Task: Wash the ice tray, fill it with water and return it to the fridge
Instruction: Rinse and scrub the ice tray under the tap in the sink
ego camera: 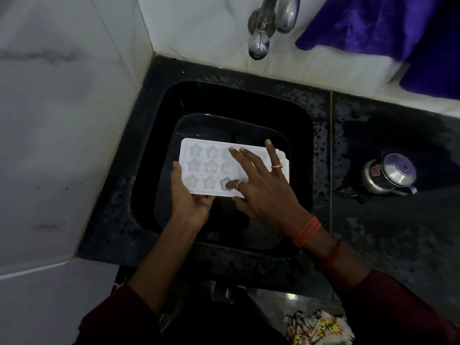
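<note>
Two steps seem left, filling and fridge: above the sink (298,135) the left hand (190,205) grips the ice tray (199,165), the right hand's (263,188) straight fingers (251,159) pressing on it.

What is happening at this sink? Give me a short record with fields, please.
place: black sink under a tap, no water visibly running
tray: white, star and flower moulds, held over the sink
left hand: grips the tray's near left corner
right hand: lies flat on the tray, fingers spread
nearby: steel pot on the counter, purple cloth by the wall
</note>
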`<state>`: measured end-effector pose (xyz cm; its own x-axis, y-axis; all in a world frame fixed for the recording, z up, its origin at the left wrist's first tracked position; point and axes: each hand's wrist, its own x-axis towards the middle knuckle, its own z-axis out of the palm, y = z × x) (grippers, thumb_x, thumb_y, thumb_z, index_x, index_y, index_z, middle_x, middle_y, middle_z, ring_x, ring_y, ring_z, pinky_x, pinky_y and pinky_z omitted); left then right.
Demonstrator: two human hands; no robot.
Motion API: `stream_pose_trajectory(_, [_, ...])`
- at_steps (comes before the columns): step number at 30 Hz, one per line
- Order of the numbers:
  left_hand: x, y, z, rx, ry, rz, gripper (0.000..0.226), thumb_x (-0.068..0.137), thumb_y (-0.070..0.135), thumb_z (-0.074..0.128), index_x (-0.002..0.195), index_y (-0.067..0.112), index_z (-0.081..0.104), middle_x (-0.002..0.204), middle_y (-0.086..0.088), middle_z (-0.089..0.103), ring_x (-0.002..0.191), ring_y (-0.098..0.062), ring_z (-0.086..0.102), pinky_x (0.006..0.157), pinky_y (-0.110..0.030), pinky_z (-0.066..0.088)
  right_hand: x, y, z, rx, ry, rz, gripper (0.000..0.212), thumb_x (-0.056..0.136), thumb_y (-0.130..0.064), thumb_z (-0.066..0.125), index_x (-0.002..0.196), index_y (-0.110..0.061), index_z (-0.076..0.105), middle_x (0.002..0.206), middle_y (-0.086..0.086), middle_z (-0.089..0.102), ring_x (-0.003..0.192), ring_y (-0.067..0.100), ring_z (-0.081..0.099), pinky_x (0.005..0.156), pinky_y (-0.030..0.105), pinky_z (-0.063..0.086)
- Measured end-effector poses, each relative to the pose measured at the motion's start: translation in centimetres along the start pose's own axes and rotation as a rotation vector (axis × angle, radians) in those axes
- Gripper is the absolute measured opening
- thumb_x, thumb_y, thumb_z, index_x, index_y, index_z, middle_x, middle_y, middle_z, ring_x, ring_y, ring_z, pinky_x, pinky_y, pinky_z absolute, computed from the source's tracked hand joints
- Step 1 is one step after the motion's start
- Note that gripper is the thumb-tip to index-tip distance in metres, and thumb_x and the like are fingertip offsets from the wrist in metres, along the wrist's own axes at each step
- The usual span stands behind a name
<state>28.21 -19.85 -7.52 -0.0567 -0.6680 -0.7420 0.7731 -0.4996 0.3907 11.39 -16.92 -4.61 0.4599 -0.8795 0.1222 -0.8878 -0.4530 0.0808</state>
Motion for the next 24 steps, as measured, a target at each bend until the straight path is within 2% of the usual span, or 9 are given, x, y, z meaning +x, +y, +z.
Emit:
stream_pose_trajectory(4, [0.0, 0.1, -0.2, -0.004, 0.011, 0.004, 0.059, 0.099, 0.059, 0.049, 0.131, 0.013, 0.065, 0.12, -0.014, 0.075, 0.11, -0.033, 0.073, 0.1, -0.052, 0.055, 0.0, -0.1, -0.3, 0.049, 0.035, -0.004, 0.022, 0.083, -0.039, 0.071, 0.103, -0.031, 0.077, 0.154, 0.014, 0.045, 0.141, 0.031, 0.045, 0.121, 0.063, -0.004])
stream_pose_trajectory(8, [-0.2, 0.2, 0.0, 0.006, 0.008, 0.015, 0.055, 0.1, 0.058, 0.048, 0.127, 0.014, 0.066, 0.116, -0.012, 0.076, 0.103, -0.029, 0.076, 0.087, -0.047, 0.062, 0.1, -0.2, -0.3, 0.036, 0.07, -0.013, 0.017, 0.083, -0.03, 0.073, 0.099, -0.03, 0.078, 0.151, 0.012, 0.049, 0.137, 0.029, 0.049, 0.121, 0.063, -0.002])
stream_pose_trajectory(9, [-0.2, 0.2, 0.1, 0.01, 0.009, 0.013, 0.055, 0.1, 0.058, 0.048, 0.126, 0.014, 0.067, 0.115, -0.012, 0.077, 0.103, -0.029, 0.075, 0.088, -0.047, 0.062, 0.2, -0.3, -0.2, 0.024, 0.067, -0.017, 0.014, 0.086, -0.029, 0.068, 0.096, -0.029, 0.078, 0.152, 0.013, 0.047, 0.137, 0.03, 0.049, 0.121, 0.064, 0.0])
stream_pose_trajectory(12, [-0.2, -0.1, 0.1, 0.028, -0.001, 0.009, 0.056, 0.1, 0.059, 0.048, 0.127, 0.014, 0.067, 0.118, -0.012, 0.076, 0.105, -0.03, 0.075, 0.093, -0.049, 0.058, 0.1, -0.9, 0.2, 0.013, 0.045, -0.019, 0.032, 0.092, -0.022, 0.044, 0.095, -0.022, 0.075, 0.157, 0.014, 0.041, 0.14, 0.03, 0.046, 0.121, 0.063, -0.001])
stream_pose_trajectory(13, [-0.2, -0.1, 0.1, 0.026, 0.003, 0.007, 0.055, 0.1, 0.059, 0.049, 0.127, 0.014, 0.067, 0.118, -0.012, 0.076, 0.104, -0.03, 0.075, 0.094, -0.048, 0.058, 0.1, -1.0, 0.3, 0.017, 0.039, -0.017, 0.034, 0.092, -0.02, 0.041, 0.095, -0.021, 0.075, 0.157, 0.014, 0.04, 0.14, 0.03, 0.046, 0.122, 0.063, -0.003])
stream_pose_trajectory(19, [-0.1, 0.2, 0.0, -0.003, 0.014, 0.019, 0.055, 0.1, 0.059, 0.05, 0.128, 0.014, 0.066, 0.119, -0.012, 0.075, 0.105, -0.03, 0.075, 0.093, -0.048, 0.059, 0.1, -0.5, 0.4, 0.066, 0.087, 0.018, 0.007, 0.085, -0.022, 0.073, 0.091, -0.024, 0.077, 0.151, 0.012, 0.049, 0.137, 0.024, 0.048, 0.121, 0.061, -0.007])
stream_pose_trajectory(21, [-0.1, 0.3, 0.1, -0.008, 0.008, 0.017, 0.055, 0.1, 0.058, 0.05, 0.127, 0.014, 0.067, 0.118, -0.012, 0.076, 0.106, -0.029, 0.074, 0.095, -0.048, 0.058, 0.2, -0.6, 0.5, 0.078, 0.09, 0.021, 0.008, 0.085, -0.022, 0.073, 0.092, -0.024, 0.076, 0.151, 0.012, 0.048, 0.137, 0.025, 0.048, 0.121, 0.062, -0.006])
stream_pose_trajectory(24, [-0.2, 0.3, 0.3, -0.034, 0.016, 0.006, 0.055, 0.098, 0.058, 0.054, 0.126, 0.013, 0.067, 0.119, -0.013, 0.075, 0.109, -0.031, 0.073, 0.098, -0.049, 0.057, 0.3, -1.0, 0.6, 0.072, 0.059, 0.013, 0.022, 0.082, -0.013, 0.065, 0.101, -0.022, 0.075, 0.156, 0.016, 0.04, 0.139, 0.028, 0.045, 0.121, 0.064, -0.005])
